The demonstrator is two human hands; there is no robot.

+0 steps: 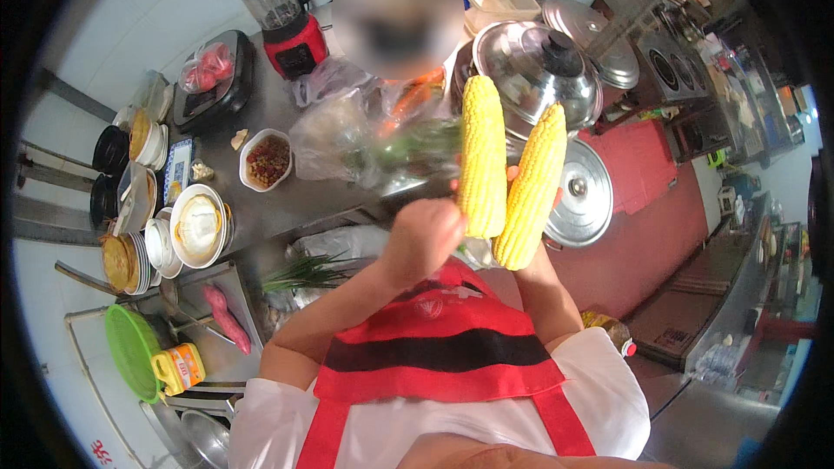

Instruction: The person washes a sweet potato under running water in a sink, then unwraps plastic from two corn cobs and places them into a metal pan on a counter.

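Observation:
Two husked yellow ears of corn are held up side by side before my chest, a left ear [483, 156] and a right ear [533, 189]. Behind them, largely hidden, my right hand [538, 254] grips the right ear. Fingertips show between the ears and at their outer edges; whether the right hand also bears the left ear is hard to tell. My left hand [425, 236] is blurred and curled, close against the lower left side of the left ear. Whether it grips that ear is unclear.
Beyond the corn stand a domed steel lid [521, 71], plastic bags [332, 137] and a red blender [296, 49]. Leftward are a bowl of reddish bits [266, 159], stacked bowls [199, 225], a sweet potato [227, 319] and a green basket [130, 352]. A flat pot lid [593, 208] lies right.

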